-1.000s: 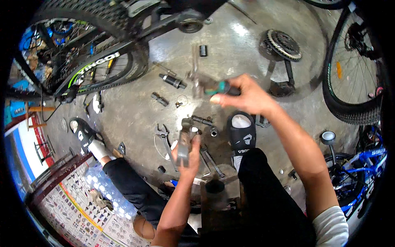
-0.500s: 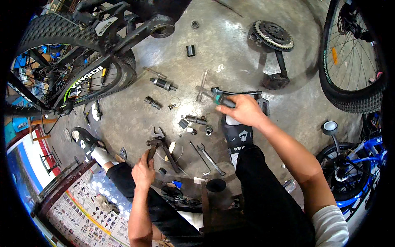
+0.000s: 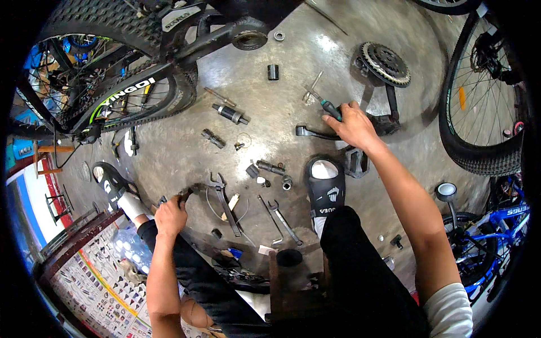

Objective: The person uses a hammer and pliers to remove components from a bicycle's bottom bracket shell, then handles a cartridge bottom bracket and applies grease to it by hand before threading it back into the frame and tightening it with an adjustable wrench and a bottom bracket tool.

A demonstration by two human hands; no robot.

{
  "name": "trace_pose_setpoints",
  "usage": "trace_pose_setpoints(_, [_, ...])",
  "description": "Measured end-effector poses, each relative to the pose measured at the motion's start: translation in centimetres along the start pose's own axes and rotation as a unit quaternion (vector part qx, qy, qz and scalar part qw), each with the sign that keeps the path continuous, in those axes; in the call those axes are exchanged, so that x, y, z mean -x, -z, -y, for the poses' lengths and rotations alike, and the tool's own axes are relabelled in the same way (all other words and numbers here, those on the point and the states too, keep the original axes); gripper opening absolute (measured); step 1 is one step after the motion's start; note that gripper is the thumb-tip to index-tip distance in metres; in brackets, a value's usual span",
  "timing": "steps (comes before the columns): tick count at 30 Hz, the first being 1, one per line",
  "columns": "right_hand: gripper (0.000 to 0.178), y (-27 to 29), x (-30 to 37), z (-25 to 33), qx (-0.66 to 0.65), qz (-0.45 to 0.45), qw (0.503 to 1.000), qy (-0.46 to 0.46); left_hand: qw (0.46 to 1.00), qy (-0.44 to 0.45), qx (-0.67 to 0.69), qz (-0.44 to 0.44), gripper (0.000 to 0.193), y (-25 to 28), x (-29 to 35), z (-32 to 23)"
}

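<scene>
My right hand [image 3: 356,125] is closed round the green-and-black grip of a claw hammer [image 3: 331,109], its slim metal head tilted over the floor. Below the hand lie a loose crank arm [image 3: 316,133] and a black pedal [image 3: 356,162]. My left hand [image 3: 171,216], beside my left knee, grips a dark bar-like tool [image 3: 194,188] whose exact kind I cannot make out. Right of it lie an adjustable wrench [image 3: 224,203] and a combination spanner [image 3: 286,224]. A bottom bracket cartridge [image 3: 230,114] and a black socket-like cylinder [image 3: 273,72] rest farther off.
A bicycle frame and wheel [image 3: 135,101] fill the upper left. A chainring crankset [image 3: 386,65] lies at the far right, near another bicycle wheel [image 3: 451,121]. Small tools [image 3: 270,167] are scattered between my feet. A blue bicycle [image 3: 496,225] stands at the right.
My right hand has moved right and away from me with the hammer. My left hand has drawn left with its dark tool, away from the adjustable wrench. The view has shifted slightly.
</scene>
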State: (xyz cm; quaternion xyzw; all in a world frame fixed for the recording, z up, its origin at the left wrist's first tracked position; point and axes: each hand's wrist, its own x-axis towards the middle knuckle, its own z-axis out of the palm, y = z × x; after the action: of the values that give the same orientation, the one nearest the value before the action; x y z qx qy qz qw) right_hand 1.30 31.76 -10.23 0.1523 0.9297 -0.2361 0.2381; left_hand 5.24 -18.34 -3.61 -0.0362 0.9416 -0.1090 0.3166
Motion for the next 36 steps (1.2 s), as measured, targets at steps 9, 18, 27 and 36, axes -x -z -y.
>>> trace_pose_setpoints(9, [0.046,0.1,-2.6,2.4,0.060,-0.192,0.968,0.153,0.998,0.043,0.032,0.045,0.029,2.0,-2.3,0.0])
trace_pose_setpoints(18, [0.050,1.7,-16.2,9.0,0.037,-0.201,0.976,0.070,0.992,0.074,-0.027,0.103,0.030,4.4,-4.3,-3.0])
trace_pose_setpoints(27, [0.051,0.6,-21.1,10.7,-0.013,-0.192,0.974,0.118,0.986,0.115,-0.014,0.120,0.032,5.0,-4.5,-3.5])
trace_pose_setpoints(36, [0.041,-0.5,-14.4,10.8,-0.252,-0.255,0.927,0.110,0.985,0.123,-0.011,0.120,0.030,4.0,-3.5,-3.8])
